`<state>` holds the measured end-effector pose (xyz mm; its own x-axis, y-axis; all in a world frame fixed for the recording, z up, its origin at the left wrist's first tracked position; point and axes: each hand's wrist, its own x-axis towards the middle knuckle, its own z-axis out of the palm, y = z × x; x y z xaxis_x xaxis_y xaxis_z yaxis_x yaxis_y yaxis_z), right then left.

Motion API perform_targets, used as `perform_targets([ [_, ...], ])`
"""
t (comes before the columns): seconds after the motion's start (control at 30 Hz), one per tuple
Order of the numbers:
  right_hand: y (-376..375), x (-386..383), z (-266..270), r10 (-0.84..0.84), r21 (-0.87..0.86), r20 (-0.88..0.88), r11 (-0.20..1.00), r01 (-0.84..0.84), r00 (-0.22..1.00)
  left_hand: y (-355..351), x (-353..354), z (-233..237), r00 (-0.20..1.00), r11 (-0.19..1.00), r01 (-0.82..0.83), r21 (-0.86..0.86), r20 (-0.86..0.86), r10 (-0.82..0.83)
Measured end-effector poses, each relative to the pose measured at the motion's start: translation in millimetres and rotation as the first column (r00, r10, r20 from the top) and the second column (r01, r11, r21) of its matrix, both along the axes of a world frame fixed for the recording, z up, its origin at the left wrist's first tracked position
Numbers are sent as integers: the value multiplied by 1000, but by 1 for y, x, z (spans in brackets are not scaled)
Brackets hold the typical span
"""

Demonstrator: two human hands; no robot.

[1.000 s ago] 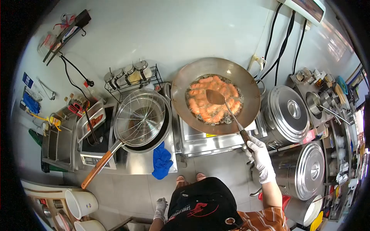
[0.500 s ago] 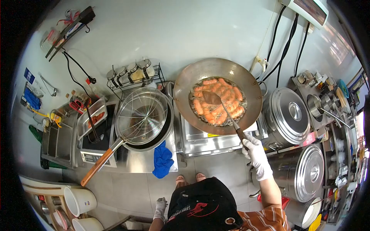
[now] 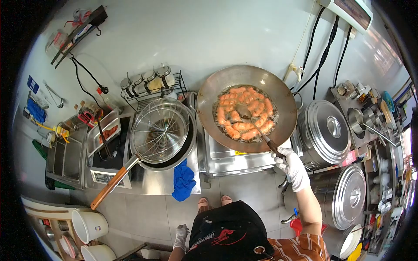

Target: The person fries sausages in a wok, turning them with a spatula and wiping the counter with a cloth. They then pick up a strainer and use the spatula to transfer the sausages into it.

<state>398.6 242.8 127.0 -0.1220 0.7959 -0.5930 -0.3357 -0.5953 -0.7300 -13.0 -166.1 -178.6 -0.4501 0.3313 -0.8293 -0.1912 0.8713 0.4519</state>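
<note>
While the left hand (image 3: 181, 235) hangs empty, the outstretched right hand (image 3: 293, 168) grips a spatula (image 3: 271, 143).

Wok (image 3: 244, 75) on stove (image 3: 244, 165), centre. Sausages (image 3: 238, 126) in wok; spatula (image 3: 271, 144) head among them, handle over near rim into right hand (image 3: 292, 170). Left: strainer (image 3: 163, 130) across a pot (image 3: 193, 141), cloth (image 3: 183, 180) at bench (image 3: 150, 183) front edge, rack of jars (image 3: 152, 83) behind. Farther left: tray (image 3: 96, 143), then sink (image 3: 65, 161). Right: lidded pot (image 3: 325, 129), another (image 3: 348, 195) nearer.
</note>
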Motion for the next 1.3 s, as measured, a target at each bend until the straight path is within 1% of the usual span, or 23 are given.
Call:
perform_targets([
  [0.07, 8, 8, -18, -119, -199, -205, 977, 78, 972, 2, 0, 1, 1000, 1000, 8, 1, -9, -8],
  [0.1, 9, 10, -22, -121, -200, -205, 977, 79, 971, 2, 0, 1, 1000, 1000, 9, 0, -9, -9],
  [0.17, 11, 17, -29, -171, -264, -427, 963, 58, 888, 2, -1, -2, 1000, 1000, 18, 18, -13, -18],
  [0.2, 10, 18, -28, -172, -265, -426, 962, 59, 888, 3, 0, 0, 1000, 1000, 19, 17, -12, -19],
  [0.27, 7, 21, -27, -141, -275, -498, 961, -2, 856, 5, 0, 3, 999, 999, 35, 10, -10, -35],
  [0.4, 3, 19, -2, -58, -233, -432, 971, -50, 900, 4, -1, -2, 1000, 1000, 22, 11, 1, -22],
  [0.47, 1, 16, 16, 32, -179, -201, 981, -69, 979, 4, -2, -4, 1000, 1000, 21, 4, 10, -21],
  [0.5, -1, 10, 29, 38, -179, -135, 982, -62, 990, 3, -3, -4, 1000, 1000, 21, 5, 10, -21],
  [0.53, -1, 15, 26, 38, -179, -134, 982, -62, 990, 2, -3, -5, 1000, 1000, 15, 13, 5, -15],
  [0.6, -4, 26, 17, 62, -162, -349, 979, -125, 935, 3, -3, -7, 1000, 1000, 6, 21, 3, -6],
  [0.63, -7, 26, 15, 65, -163, -347, 978, -128, 936, 3, -3, -8, 1000, 1000, -9, 26, 13, 9],
  [0.7, -13, 24, 12, 3, -188, -437, 978, -94, 900, 3, -2, -7, 999, 999, -27, 27, 21, 26],
  [0.73, -14, 26, 7, 4, -189, -436, 977, -96, 900, 4, -1, -6, 999, 999, -30, 21, 19, 30],
  [0.8, -16, 30, -3, -123, -292, -634, 952, -89, 763, 6, -1, -4, 999, 999, -32, 12, 17, 32],
  [0.83, -17, 30, -4, -126, -294, -633, 952, -87, 764, 6, 0, -3, 1000, 1000, -19, -2, 17, 19],
  [0.9, -18, 29, -3, -179, -333, -689, 939, -87, 702, 7, 1, -5, 1000, 1000, -3, -15, 19, 3],
  [1.03, -19, 30, -3, -221, -358, -731, 930, -86, 646, 7, 1, -3, 1000, 1000, -18, 11, 1, 18],
  [1.1, -20, 32, -6, -234, -341, -646, 940, 0, 726, 8, 1, -2, 1000, 1000, -15, 22, -3, 15],
  [1.13, -21, 35, -11, -233, -341, -647, 940, -1, 726, 10, 0, -3, 1000, 1000, -10, 13, -7, 10],
  [1.2, -23, 43, -21, -40, -175, -429, 984, -40, 903, 11, -1, -3, 1000, 1000, -7, 5, -11, 7],
  [1.23, -24, 30, -6, -38, -174, -428, 984, -41, 903, 11, -1, -4, 1000, 1000, 7, 20, -3, -7],
  [1.27, -27, 16, 11, -12, -110, -204, 994, -11, 979, 12, -2, -4, 1000, 999, 20, 37, 4, -21],
  [1.3, -31, 2, 29, -1, -39, 32, 999, 2, 999, 12, -1, -4, 1000, 999, 18, 40, 4, -18],
])
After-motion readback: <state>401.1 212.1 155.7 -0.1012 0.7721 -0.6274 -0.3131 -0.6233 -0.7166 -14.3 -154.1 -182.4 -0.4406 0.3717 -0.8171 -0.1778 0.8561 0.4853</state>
